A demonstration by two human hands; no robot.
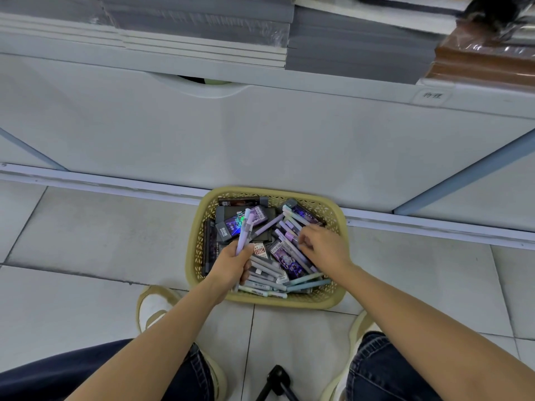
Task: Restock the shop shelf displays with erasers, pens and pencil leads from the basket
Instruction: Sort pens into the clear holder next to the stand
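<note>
Left to right:

- Left hand (233, 263): over the basket's near-left corner, fist clamped around a small bunch of purple pens (245, 228), tips pointing up and away. That's the only stock lifted so far.
- Basket (289, 303): yellow, on the floor (86, 241), far edge right against the base of the shelf unit (260, 134), just ahead of the person's shoes. Still well filled.
- Far-left corner and left edge: dark packs (231, 225), flat and overlapping. Could be leads or erasers, labels too small to read.
- Near edge: loose pens (266, 282), grey and pale blue-green, lying crosswise in a heap.
- Middle to far-right corner: more pale purple pens (289, 227) on top of a purple pack (285, 257).
- Right hand (324, 246): down in the basket's right half, fingers curled onto that purple lot. Can't tell whether it has one pinched or is only touching.
- Above: stacks of wrapped notebooks (202, 30) on the shelf top. No pen, eraser or lead displays in view.

Progress, my read: early. Sorting stage, gathering matching pens into the left hand. Nothing visibly placed on a display. Left to do: finish the bunch, carry it up, then the other pens and all the packs.
</note>
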